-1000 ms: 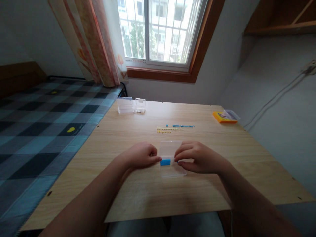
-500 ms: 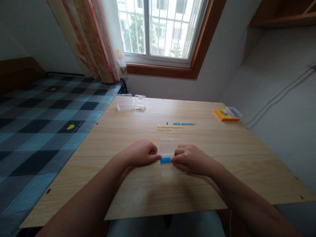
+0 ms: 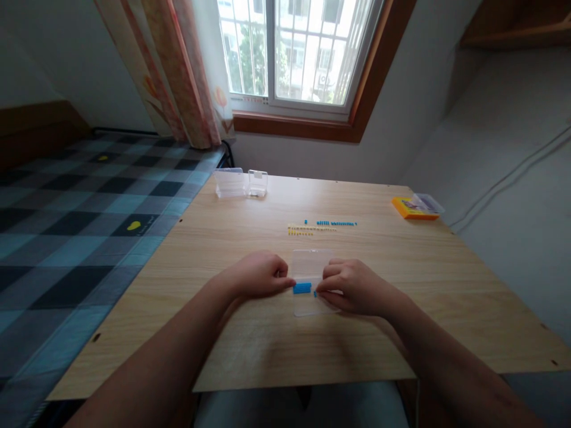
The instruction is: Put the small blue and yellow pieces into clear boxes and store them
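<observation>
A small clear plastic case (image 3: 312, 264) lies open on the wooden table (image 3: 250, 339) in front of me. A row of small blue pieces (image 3: 302, 288) sits in it near the hinge. My left hand (image 3: 256, 276) is curled, its fingertips pressed against the case's left edge beside the blue pieces. My right hand (image 3: 352, 286) is curled over the case's right side, thumb and fingers pinched on a tiny blue piece (image 3: 315, 293) next to the row.
Farther back lie a row of small yellow pieces (image 3: 307, 229) and a row of blue pieces (image 3: 336, 223). Two clear cases (image 3: 241, 182) stand at the far left, an orange box (image 3: 414, 208) at the far right. A checked bed (image 3: 80, 220) borders the table's left.
My right hand has drawn back slightly to the right, leaving a small gap between it and the blue row. The left hand holds its place. The camera has shifted a little.
</observation>
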Motion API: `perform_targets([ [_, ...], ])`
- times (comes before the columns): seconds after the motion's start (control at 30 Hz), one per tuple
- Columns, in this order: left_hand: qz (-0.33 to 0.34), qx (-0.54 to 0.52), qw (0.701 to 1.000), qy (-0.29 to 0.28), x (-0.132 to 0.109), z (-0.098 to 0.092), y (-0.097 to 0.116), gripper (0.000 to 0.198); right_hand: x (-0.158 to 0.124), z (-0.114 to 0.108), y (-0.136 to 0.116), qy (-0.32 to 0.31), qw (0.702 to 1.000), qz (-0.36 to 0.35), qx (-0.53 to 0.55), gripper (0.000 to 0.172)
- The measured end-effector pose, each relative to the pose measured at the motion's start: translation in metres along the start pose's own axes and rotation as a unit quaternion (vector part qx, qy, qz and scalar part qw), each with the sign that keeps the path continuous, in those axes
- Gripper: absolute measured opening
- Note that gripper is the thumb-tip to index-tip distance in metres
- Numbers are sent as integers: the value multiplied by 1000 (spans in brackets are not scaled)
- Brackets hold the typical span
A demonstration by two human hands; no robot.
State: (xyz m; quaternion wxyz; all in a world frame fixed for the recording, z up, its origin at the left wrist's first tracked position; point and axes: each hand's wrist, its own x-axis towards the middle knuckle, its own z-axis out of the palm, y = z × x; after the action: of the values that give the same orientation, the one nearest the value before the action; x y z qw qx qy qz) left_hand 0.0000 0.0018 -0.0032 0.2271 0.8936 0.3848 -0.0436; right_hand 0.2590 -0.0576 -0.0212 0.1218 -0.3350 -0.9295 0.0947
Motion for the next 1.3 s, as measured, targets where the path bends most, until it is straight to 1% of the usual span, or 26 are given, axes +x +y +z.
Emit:
perform_targets([
  [0.2,0,-1,1000,-4,0,-1,0,39,0,3,-1,-21,1000,-15,-4,18],
  [0.43,-3,2,1000,3,0,1,-1,38,2,8,-1,-7,1000,3,-16,22],
  [0.67,-2,2,1000,0,1,1,0,39,1,5,0,-5,1000,0,-3,21],
  [0.9,2,3,1000,4,1,2,-1,38,3,9,-1,0,1000,-4,-19,20],
  [1.1,-3,1,1000,-5,1,1,0,36,3,9,0,-1,1000,2,-22,21],
  [1.2,0,3,1000,-1,1,1,0,36,2,8,0,8,1000,4,-26,20],
  [1.3,4,4,1000,0,1,2,-1,36,1,8,-1,39,999,-9,-26,20],
])
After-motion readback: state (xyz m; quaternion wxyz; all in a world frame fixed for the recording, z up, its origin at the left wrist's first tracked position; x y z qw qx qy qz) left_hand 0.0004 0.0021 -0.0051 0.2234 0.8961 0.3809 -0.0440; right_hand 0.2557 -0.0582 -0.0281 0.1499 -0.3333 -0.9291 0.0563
